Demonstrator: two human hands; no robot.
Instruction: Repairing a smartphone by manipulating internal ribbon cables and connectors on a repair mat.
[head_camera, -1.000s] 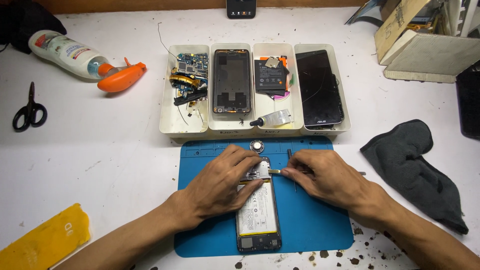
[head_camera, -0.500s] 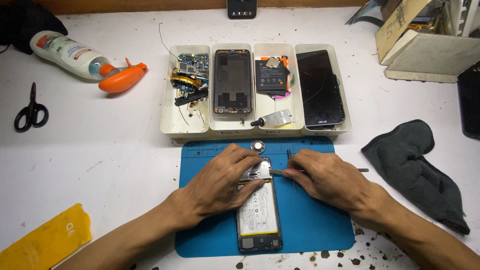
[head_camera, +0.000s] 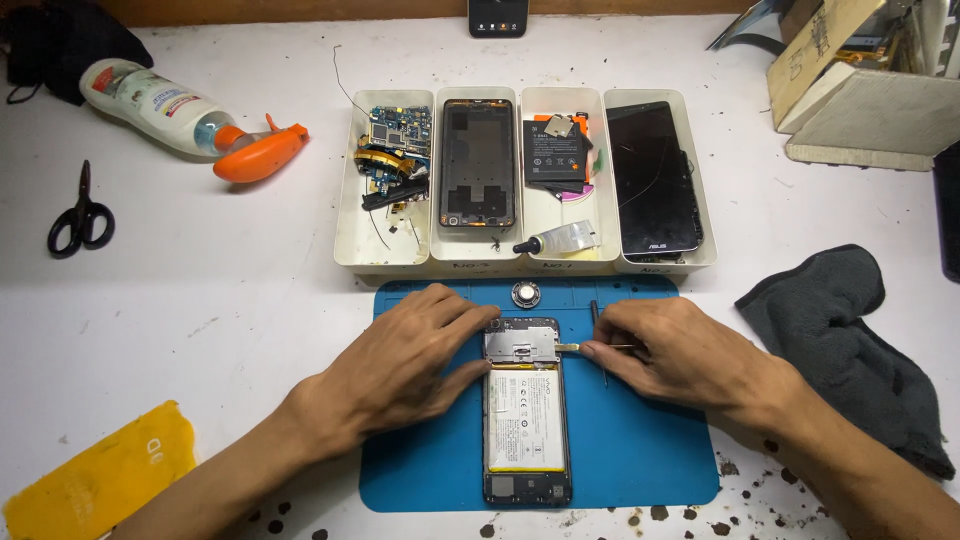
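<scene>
An opened phone (head_camera: 526, 410), its back cover off so that the white battery and a grey metal shield plate show, lies lengthwise in the middle of a blue work mat (head_camera: 640, 440) on a white table (head_camera: 230, 300). The left hand (head_camera: 405, 360) rests palm down on the mat against the phone's left edge, fingers loosely spread and the fingertips touching the upper left corner of the phone; it grips nothing. The right hand (head_camera: 680, 355) lies at the phone's right side with thumb and forefinger pinched on a thin metal tool (head_camera: 572, 347), whose flat tip touches the right edge of the shield plate. A dark slender tool (head_camera: 597, 325) lies on the mat partly beneath this hand, and a small round metal part (head_camera: 526, 294) sits near the mat's top edge, just above the phone.

Beyond the mat stands a white tray (head_camera: 345, 262) with four compartments: circuit boards and cables in the leftmost, a phone frame next, a battery and a small glue tube in the third, a dark screen panel in the rightmost. A grey cloth (head_camera: 850, 340) lies to the right of the mat. Well to the left are black scissors (head_camera: 80, 215) and a white spray bottle (head_camera: 180, 115) with an orange trigger; a yellow object (head_camera: 100, 470) lies at the lower left
</scene>
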